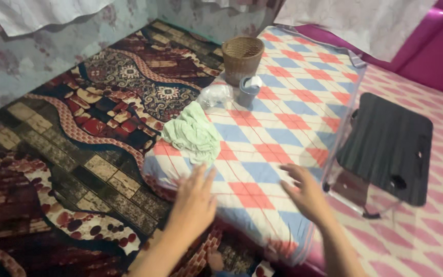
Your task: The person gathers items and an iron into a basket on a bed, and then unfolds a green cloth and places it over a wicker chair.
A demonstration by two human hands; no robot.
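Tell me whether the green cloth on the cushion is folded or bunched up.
Bunched up. The green cloth lies in a crumpled heap with loose wrinkles near the edge of the diamond-patterned cushion, with no flat layers or straight edges.

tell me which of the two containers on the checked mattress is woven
The brown wicker basket at the far end of the mattress. The grey cup just in front of it is smooth, smaller and darker.
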